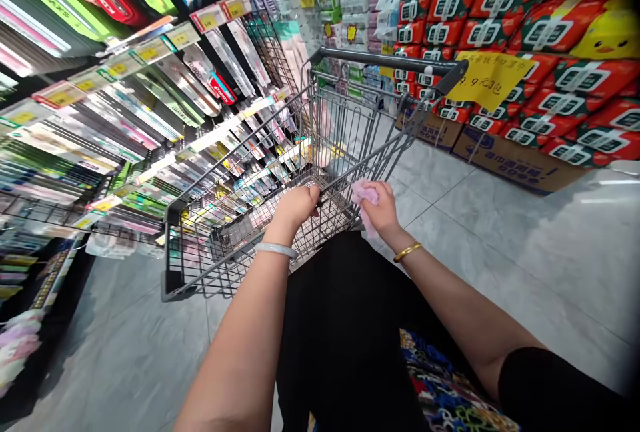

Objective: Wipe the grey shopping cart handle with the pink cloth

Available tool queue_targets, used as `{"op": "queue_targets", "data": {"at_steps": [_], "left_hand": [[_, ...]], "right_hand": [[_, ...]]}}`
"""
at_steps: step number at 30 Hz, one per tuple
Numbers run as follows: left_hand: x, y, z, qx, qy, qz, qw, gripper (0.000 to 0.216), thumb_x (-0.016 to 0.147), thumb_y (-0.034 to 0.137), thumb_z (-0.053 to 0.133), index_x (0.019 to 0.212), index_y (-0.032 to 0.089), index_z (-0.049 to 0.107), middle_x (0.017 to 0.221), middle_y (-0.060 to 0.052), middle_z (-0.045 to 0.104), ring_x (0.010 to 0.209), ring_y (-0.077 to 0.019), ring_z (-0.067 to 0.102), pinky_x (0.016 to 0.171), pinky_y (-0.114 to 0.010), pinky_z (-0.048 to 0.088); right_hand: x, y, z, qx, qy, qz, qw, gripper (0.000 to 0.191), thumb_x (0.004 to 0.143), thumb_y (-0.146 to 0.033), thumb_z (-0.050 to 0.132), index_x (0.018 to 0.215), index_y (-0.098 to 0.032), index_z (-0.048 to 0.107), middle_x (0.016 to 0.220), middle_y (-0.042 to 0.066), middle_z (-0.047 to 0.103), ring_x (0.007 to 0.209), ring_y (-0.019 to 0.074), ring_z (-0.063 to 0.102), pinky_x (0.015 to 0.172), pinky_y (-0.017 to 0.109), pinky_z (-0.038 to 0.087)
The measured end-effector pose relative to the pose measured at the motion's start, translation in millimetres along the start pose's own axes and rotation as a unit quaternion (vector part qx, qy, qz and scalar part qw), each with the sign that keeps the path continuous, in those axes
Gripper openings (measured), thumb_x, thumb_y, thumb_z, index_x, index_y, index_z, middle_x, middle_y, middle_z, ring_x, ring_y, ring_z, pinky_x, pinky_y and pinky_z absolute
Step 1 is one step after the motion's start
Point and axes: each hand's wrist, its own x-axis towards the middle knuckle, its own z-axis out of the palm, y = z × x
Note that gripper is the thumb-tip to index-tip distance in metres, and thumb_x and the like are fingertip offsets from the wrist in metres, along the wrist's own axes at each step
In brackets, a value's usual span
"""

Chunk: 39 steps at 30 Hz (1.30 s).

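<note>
Black clothing (345,339) filled the bottom centre of the view, w/ a patterned multicolour fabric (450,392) just right of it at the bottom edge. Both forearms reached fwd from there to a grey wire shopping cart (240,219), seen tilted.

Left hand (296,209) was curled shut, fingers pressed together around the cart's near top rail, approx. mid-rail. White bangle (274,249) sat on that wrist.

Right hand (383,209) was closed on a small pink cloth (364,195), fingers pinching it against the near right corner of the cart; part of the cloth hung below the hand beside the cart's right side. Can't tell if the hand also gripped the rail itself. Gold bangle (407,251) on that wrist.

Cart handle (385,61), a dark bar, ran across the far end of the cart. Basket interior looked bare through the mesh, though shelf goods showed behind the wires, so hard to be sure.

Left of the cart: shelves (125,105) packed w/ hanging packaged goods & yellow price tags, close along the cart's left side. Right of the cart & past its far end: stacked red-and-green packs (550,39) on brown cardboard boxes (520,165), w/ a yellow handwritten price sign (487,79) near the handle's right end. Grey tiled floor (500,245) ran under & around the cart.
</note>
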Motion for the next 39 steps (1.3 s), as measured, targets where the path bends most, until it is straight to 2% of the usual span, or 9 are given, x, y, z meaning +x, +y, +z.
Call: {"op": "queue_targets", "data": {"at_steps": [3,6,12,16,19,26,30,33,39], "left_hand": [[1.4,-1.2,0.3,-0.016,-0.005,0.006,1.0,0.052,0.094,0.037,0.026,0.08,0.019,0.072,0.073,-0.007,0.075,0.081,-0.0232,0.066,0.07,-0.028,0.046],[1.6,-2.6,0.0,-0.017,-0.011,0.023,1.0,0.051,0.093,0.036,0.026,0.077,0.018,0.071,0.074,-0.008,0.075,0.082,-0.024,0.066,0.07,-0.029,0.045],[-1.0,-3.5,-1.4,-0.032,-0.014,0.011,0.999,0.049,0.092,0.036,0.027,0.078,0.019,0.071,0.072,-0.006,0.075,0.083,-0.0243,0.067,0.071,-0.029,0.045],[0.8,-5.0,-0.1,-0.044,-0.024,0.018,0.999,0.049,0.093,0.037,0.027,0.08,0.019,0.07,0.072,-0.006,0.075,0.082,-0.024,0.067,0.071,-0.029,0.046],[2.6,-6.7,0.3,-0.025,-0.023,0.028,0.999,0.047,0.093,0.035,0.027,0.081,0.019,0.07,0.074,-0.006,0.075,0.083,-0.0234,0.067,0.073,-0.028,0.046],[3.7,-7.5,-2.6,-0.024,-0.032,0.027,0.999,0.046,0.093,0.036,0.029,0.089,0.016,0.07,0.081,-0.01,0.076,0.085,-0.0239,0.068,0.075,-0.029,0.046],[6.5,-6.9,-3.2,-0.075,-0.052,0.013,0.996,0.049,0.092,0.04,0.026,0.08,0.019,0.069,0.073,-0.007,0.075,0.08,-0.0245,0.067,0.07,-0.03,0.046],[9.3,-7.6,-2.5,-0.089,-0.056,0.012,0.994,0.048,0.091,0.04,0.027,0.077,0.019,0.069,0.072,-0.006,0.075,0.077,-0.0241,0.068,0.069,-0.03,0.046],[12.2,-10.6,-0.1,-0.108,-0.058,0.008,0.992,0.05,0.091,0.042,0.027,0.077,0.02,0.07,0.067,-0.006,0.075,0.078,-0.0246,0.068,0.068,-0.031,0.046]], "right_hand": [[21.7,-17.1,-9.5,-0.015,0.059,-0.062,0.996,0.032,0.073,-0.013,0.056,0.102,-0.024,0.063,0.114,0.006,0.052,0.114,0.0245,0.052,0.107,0.045,0.041],[32.8,-18.7,-10.6,-0.025,0.071,-0.089,0.993,0.033,0.072,-0.014,0.058,0.103,-0.025,0.062,0.116,0.007,0.051,0.116,0.0246,0.051,0.107,0.044,0.04],[6.0,14.8,-5.1,-0.031,-0.019,-0.029,0.999,0.025,0.068,-0.015,0.058,0.091,-0.022,0.064,0.101,0.006,0.056,0.101,0.0238,0.055,0.097,0.043,0.046],[29.0,-3.6,-17.9,-0.028,0.068,-0.052,0.996,0.031,0.07,-0.014,0.057,0.098,-0.023,0.064,0.106,0.005,0.057,0.106,0.0226,0.054,0.101,0.042,0.043],[44.3,-8.9,-22.3,-0.039,0.094,-0.087,0.991,0.033,0.07,-0.013,0.055,0.101,-0.024,0.063,0.11,0.005,0.055,0.111,0.0224,0.052,0.104,0.042,0.041],[32.0,14.9,-23.6,-0.078,0.021,-0.077,0.994,0.027,0.069,-0.014,0.056,0.093,-0.023,0.063,0.107,0.006,0.054,0.109,0.0241,0.052,0.101,0.044,0.043],[57.5,-1.4,-37.1,-0.066,0.081,-0.087,0.991,0.034,0.068,-0.012,0.054,0.098,-0.024,0.062,0.11,0.006,0.055,0.11,0.0226,0.052,0.103,0.042,0.042],[58.5,2.8,-37.4,-0.074,0.101,-0.097,0.987,0.034,0.069,-0.013,0.054,0.1,-0.024,0.061,0.114,0.007,0.053,0.113,0.0231,0.051,0.105,0.043,0.041],[34.9,24.4,-34.9,-0.067,0.026,-0.051,0.996,0.03,0.066,-0.014,0.054,0.094,-0.023,0.06,0.104,0.006,0.055,0.104,0.0232,0.053,0.099,0.042,0.045]]}}
